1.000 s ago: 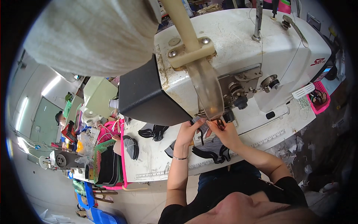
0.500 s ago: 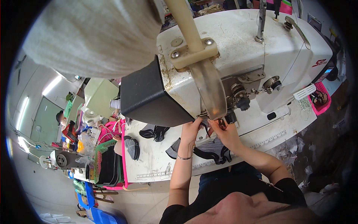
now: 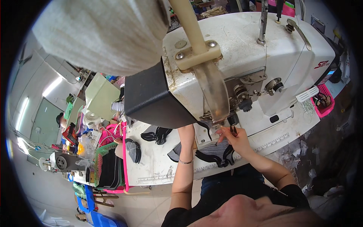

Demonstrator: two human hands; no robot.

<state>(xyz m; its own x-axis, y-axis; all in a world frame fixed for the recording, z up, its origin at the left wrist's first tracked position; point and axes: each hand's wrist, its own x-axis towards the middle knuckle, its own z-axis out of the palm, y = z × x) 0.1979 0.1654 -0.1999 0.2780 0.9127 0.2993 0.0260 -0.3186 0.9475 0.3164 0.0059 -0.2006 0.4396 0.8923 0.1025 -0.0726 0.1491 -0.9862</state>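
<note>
A white sewing machine (image 3: 242, 41) fills the upper middle. My left hand (image 3: 186, 133) reaches under its black end cover (image 3: 155, 94), which hides the fingers. A black fabric strip (image 3: 206, 130) hangs curved between my two hands, below the needle area. My right hand (image 3: 235, 139) is right of that strip, fingers curled around what look like small dark thread snips (image 3: 233, 131). Below the hands, at the table's near edge, lie grey and black cut fabric pieces (image 3: 213, 154). Another grey piece (image 3: 174, 153) lies partly behind my left forearm.
On the white table (image 3: 155, 159), left, are a black fabric bundle (image 3: 157, 135) and a grey stack (image 3: 133, 150). A ruler strip (image 3: 264, 142) runs along the near edge. Baskets (image 3: 101, 162) stand at left, a pink basket (image 3: 324, 101) at right. A pale cloth-covered shape (image 3: 98, 34) looms overhead.
My left hand has slid further under the black cover, its fingers passing out of sight. My right hand has shifted slightly right and down, away from the black strip, and the snips show more.
</note>
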